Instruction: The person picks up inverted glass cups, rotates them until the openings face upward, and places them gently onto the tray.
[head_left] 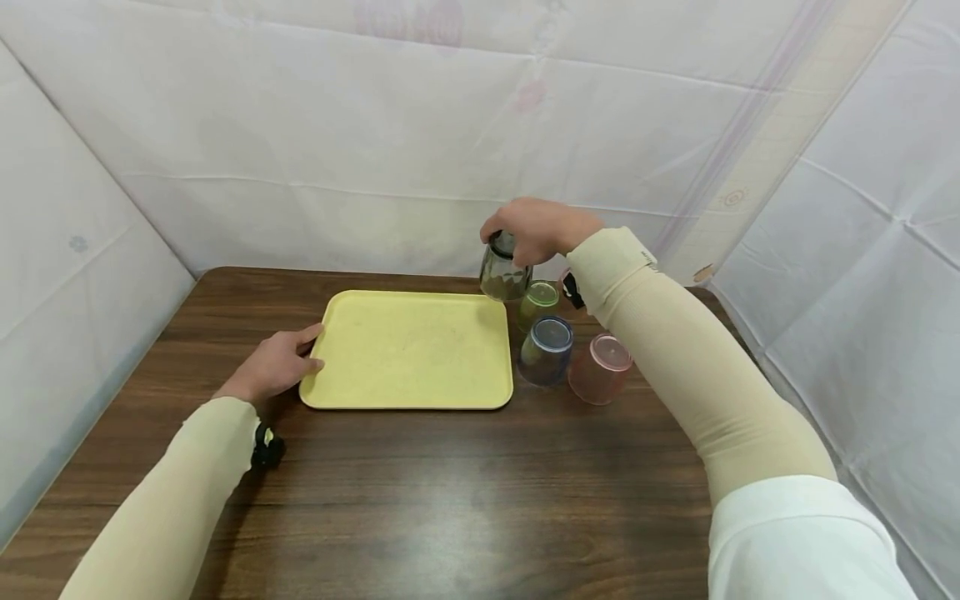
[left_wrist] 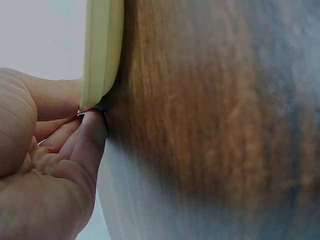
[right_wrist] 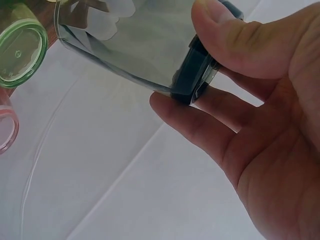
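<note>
Grey cup [head_left: 505, 271]: upside down, held off the table by its base in the curled fingers of the right hand [head_left: 538, 228], above the yellow tray's [head_left: 408, 400] upper-right corner at frame centre; left hand [head_left: 276, 363] pinches the tray's left rim.
</note>
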